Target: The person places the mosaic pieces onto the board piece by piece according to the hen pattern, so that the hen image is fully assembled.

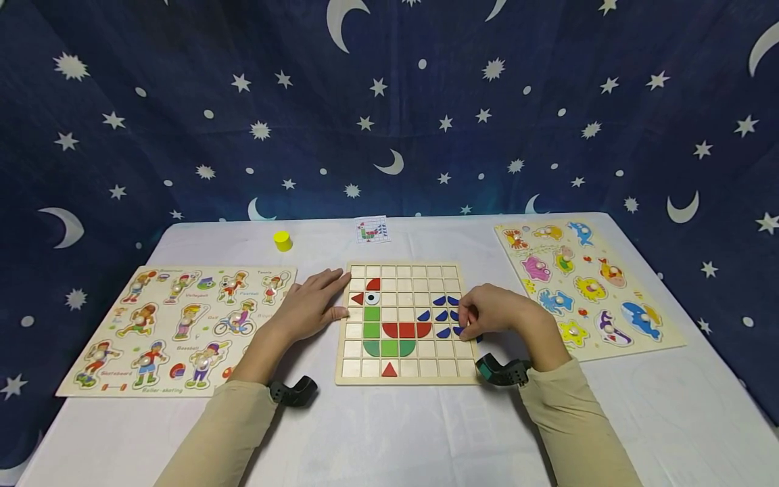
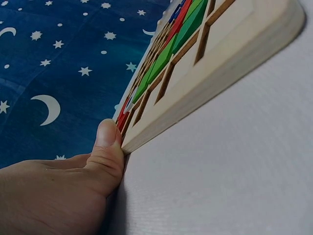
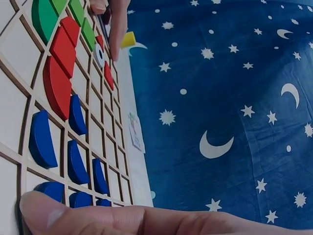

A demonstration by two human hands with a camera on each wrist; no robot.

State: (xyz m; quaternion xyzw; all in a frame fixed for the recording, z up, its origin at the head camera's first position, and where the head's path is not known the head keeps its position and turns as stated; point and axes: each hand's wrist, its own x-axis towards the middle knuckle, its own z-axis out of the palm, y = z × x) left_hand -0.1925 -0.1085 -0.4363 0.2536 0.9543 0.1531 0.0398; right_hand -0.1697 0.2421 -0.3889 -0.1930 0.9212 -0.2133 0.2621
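Observation:
A wooden grid board (image 1: 408, 381) lies in front of me, holding a bird-like figure of coloured pieces. Green squares (image 1: 371, 330), red pieces (image 1: 399, 330), a white eye piece (image 1: 372, 297) and several blue half-moon pieces (image 1: 441, 316) sit in its cells. My left hand (image 1: 308, 304) rests at the board's left edge, fingers extended; in the left wrist view its thumb (image 2: 106, 133) touches the rim. At the right side my right hand (image 1: 502, 311), fingers curled, pinches the lowest right blue half-moon piece (image 3: 49, 191). Its knuckles hide part of the board's right edge.
A puzzle board with sports figures (image 1: 170, 331) lies at left, a sea-animal puzzle board (image 1: 584, 297) at right. Behind the grid board are a yellow cylinder (image 1: 282, 241) and a small picture card (image 1: 372, 230). A starry blue cloth (image 1: 389, 101) hangs behind the table.

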